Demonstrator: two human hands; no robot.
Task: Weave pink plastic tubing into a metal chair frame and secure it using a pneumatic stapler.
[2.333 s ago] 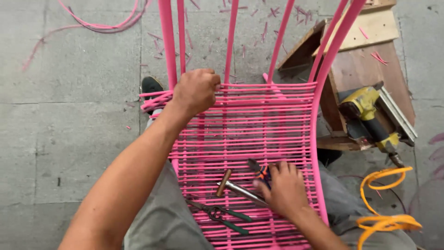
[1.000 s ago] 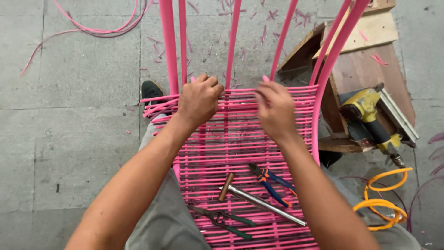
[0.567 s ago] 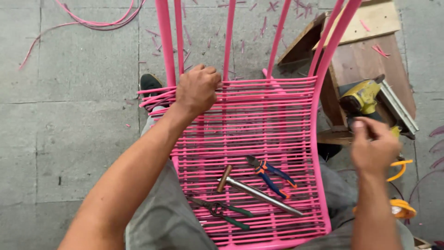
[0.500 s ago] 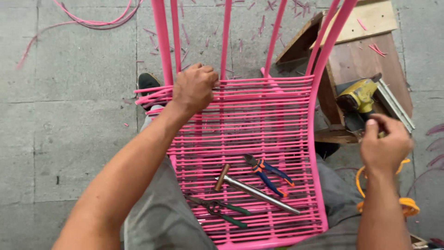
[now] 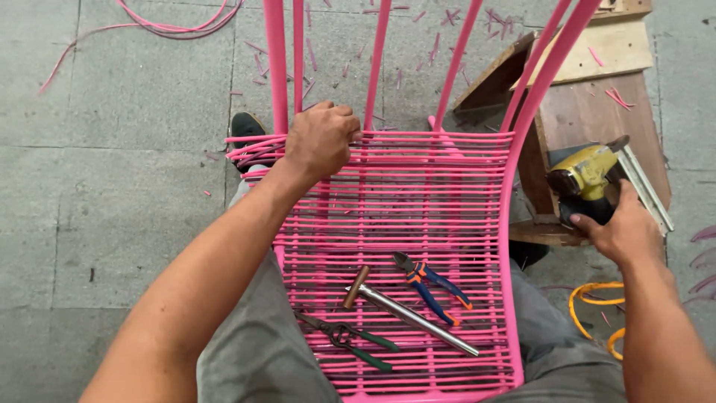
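Observation:
A pink chair frame with a woven pink cord seat (image 5: 418, 201) lies across my lap. My left hand (image 5: 322, 140) is closed on the cords at the seat's far edge. Off to the right, my right hand (image 5: 620, 230) grips the black handle of a yellow nail gun (image 5: 585, 175) that rests on a wooden stool. On the seat lie a metal hammer (image 5: 406, 308), blue and orange pliers (image 5: 432, 286) and dark green-handled cutters (image 5: 347, 342).
A wooden stool (image 5: 589, 104) stands at the right of the chair. An orange air hose (image 5: 597, 313) coils on the floor at the lower right. Pink cord scraps litter the grey tiled floor (image 5: 112, 186), with a long loop of pink cord (image 5: 171, 22) at the top left.
My right hand left the tools on the seat, passed over the seat's far edge, then swung right and took hold of the nail gun. My left hand stayed on the cords.

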